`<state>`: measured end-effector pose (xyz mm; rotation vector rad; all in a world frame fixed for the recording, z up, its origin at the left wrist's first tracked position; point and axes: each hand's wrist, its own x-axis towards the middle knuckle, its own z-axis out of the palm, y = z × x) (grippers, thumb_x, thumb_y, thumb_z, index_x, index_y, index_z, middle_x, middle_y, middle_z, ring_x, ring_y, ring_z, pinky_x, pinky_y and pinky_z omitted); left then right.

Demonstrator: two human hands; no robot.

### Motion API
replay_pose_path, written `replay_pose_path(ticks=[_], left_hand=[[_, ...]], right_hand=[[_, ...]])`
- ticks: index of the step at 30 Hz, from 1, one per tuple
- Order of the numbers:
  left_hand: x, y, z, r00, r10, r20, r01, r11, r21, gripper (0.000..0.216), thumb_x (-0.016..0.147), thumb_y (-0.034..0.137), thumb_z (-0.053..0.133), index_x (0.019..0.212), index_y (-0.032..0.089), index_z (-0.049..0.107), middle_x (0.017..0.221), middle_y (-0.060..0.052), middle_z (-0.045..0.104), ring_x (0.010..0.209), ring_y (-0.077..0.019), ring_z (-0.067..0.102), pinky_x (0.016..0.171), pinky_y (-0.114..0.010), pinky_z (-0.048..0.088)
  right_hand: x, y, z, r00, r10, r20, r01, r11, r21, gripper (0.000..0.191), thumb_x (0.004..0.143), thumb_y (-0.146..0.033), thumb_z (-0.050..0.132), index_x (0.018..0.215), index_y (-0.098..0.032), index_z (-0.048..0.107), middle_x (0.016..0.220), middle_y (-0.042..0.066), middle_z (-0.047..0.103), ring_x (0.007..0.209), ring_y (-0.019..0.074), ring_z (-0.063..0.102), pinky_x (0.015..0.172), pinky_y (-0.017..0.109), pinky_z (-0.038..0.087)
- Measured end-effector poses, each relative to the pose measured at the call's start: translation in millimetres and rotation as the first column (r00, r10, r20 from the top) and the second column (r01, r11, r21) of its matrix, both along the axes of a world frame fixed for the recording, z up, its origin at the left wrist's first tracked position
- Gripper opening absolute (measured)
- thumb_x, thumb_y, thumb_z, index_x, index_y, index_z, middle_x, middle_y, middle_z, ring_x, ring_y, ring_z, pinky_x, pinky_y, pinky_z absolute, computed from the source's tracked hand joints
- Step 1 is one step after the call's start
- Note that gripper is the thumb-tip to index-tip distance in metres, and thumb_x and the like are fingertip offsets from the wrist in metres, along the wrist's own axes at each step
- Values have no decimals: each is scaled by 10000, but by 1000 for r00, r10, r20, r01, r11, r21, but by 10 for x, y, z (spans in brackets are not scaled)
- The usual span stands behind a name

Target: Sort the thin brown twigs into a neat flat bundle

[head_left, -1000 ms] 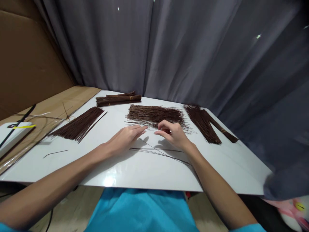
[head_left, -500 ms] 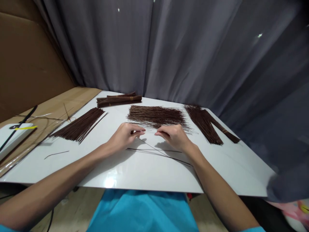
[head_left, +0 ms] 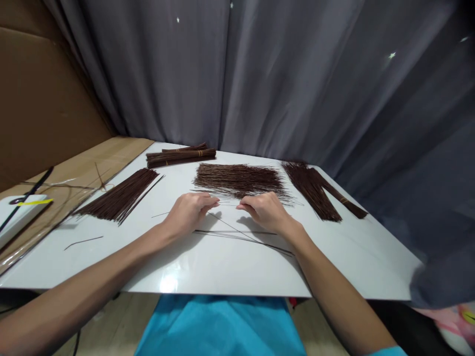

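At the near edge, the person's blue garment (head_left: 218, 326) shows below the white table (head_left: 218, 277). Next in, several loose sticks (head_left: 237, 234) lie on the tabletop, some crossing, between the forearms; a short bent stick (head_left: 83, 241) lies well apart to the left. Beyond these, the left hand (head_left: 190, 211) and right hand (head_left: 265, 208) face each other just above the surface, each with thumb and forefinger pinched together. A thin stick (head_left: 227, 204) appears to be gripped between both pinches, one at each side of a small gap; the contact itself is too fine for me to confirm. I judge the piece very light, springy and fairly stiff along its length, easily snapped if bent sharply, and liable to roll between the fingertips; the sound hold is a light fingertip pinch at two points, with the span kept straight. In appearance it is dark, hair-fine and nearly straight. Just past the hands lies a wide heap of brown sticks (head_left: 239, 179), ragged at its right end. A fanned bundle (head_left: 122, 195) lies to its left and two further bundles (head_left: 311, 193) to its right. Farther back, banded bundles (head_left: 181, 156) rest near the grey curtain (head_left: 260, 74).
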<state>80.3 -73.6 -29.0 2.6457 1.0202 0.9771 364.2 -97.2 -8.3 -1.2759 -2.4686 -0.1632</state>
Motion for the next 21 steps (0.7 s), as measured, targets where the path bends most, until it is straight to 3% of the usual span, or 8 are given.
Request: replay_pose_path(ticks=[13, 21], left_hand=[[77, -30, 47, 997, -23, 78, 26, 999, -37, 285, 1055, 312, 594, 989, 247, 864, 823, -48, 796, 748, -213, 737, 705, -333, 570], [56, -5, 49, 995, -18, 94, 22, 999, -39, 264, 1058, 329, 608, 1032, 251, 859, 926, -65, 829, 836, -238, 766, 760, -358, 586]], right_hand=[[43, 5, 14, 1000, -25, -2, 25, 1000, 10, 292, 1099, -390, 615, 948, -231, 807, 803, 53, 815, 632, 193, 668, 620, 321, 249], [42, -19, 84, 997, -36, -66, 36, 999, 1, 280, 1095, -419, 616, 979, -237, 794, 830, 43, 803, 669, 185, 662, 639, 307, 292]])
